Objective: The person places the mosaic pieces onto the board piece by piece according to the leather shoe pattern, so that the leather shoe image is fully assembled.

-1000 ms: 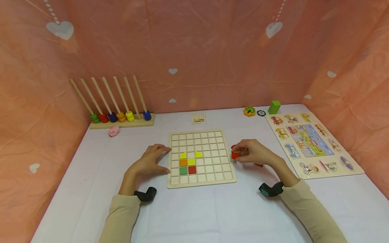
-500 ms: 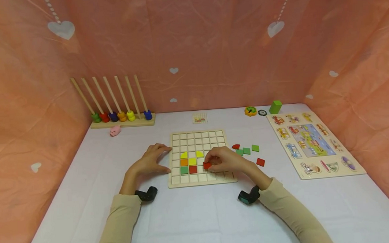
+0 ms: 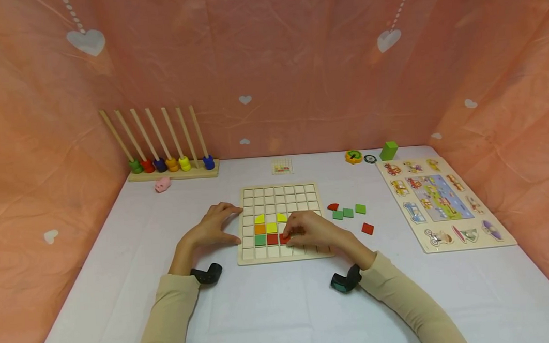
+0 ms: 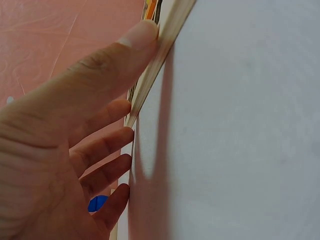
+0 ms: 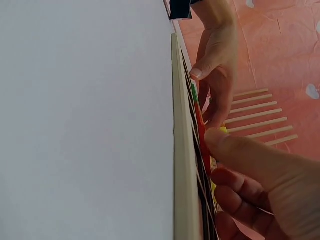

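A wooden grid board (image 3: 257, 193) lies on the table before me. On it sit a green tile (image 3: 260, 240), an orange tile (image 3: 260, 228), a yellow tile (image 3: 271, 227), a red tile (image 3: 272, 239) and two smaller yellow pieces (image 3: 260, 219). My right hand (image 3: 312, 229) pinches another red tile (image 3: 283, 239) at the cell right of that red one; the right wrist view shows the thumb against red. Along the board's left edge rests my left hand (image 3: 212, 227), thumb and fingertips touching it, fingers loosely extended. The right hand covers several cells.
Right of the board lie green tiles (image 3: 348, 212), a red tile (image 3: 368, 229) and a red quarter-round piece (image 3: 333, 207). A picture puzzle (image 3: 422, 242) is farther right. Behind the board are a small pattern card (image 3: 282, 166) and, at left, a peg stand (image 3: 174, 176) and pink pig (image 3: 162, 185).
My right hand has carried a red tile leftward from beside the board onto it, then slightly farther left beside the other red tile. The left hand stays at the board's edge.
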Demonstrator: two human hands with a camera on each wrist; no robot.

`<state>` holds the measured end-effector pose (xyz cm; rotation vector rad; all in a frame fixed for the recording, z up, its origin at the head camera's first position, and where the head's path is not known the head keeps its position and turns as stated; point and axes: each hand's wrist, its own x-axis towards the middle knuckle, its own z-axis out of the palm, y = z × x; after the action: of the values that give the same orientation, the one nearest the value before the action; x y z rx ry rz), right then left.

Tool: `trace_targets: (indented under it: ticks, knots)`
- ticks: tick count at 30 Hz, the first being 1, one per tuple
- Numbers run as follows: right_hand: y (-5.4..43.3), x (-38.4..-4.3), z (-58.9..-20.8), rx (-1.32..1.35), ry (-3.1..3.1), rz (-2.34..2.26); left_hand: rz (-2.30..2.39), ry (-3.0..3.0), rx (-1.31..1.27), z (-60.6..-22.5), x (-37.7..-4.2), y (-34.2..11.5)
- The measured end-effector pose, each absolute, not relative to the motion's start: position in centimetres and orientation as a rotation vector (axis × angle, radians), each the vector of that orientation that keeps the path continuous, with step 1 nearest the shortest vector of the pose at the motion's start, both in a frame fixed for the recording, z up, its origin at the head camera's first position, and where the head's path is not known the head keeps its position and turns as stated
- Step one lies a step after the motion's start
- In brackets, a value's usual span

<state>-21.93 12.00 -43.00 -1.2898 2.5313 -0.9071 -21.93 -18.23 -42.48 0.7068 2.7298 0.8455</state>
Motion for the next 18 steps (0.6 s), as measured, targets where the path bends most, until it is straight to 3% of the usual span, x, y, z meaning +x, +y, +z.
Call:
trace_targets:
  ticks: [18]
  knots:
    - [13.0,-22.8,-42.4,-1.291,2.563,-0.976,0.849,2.725,0.717,-42.6,-22.1,-18.3]
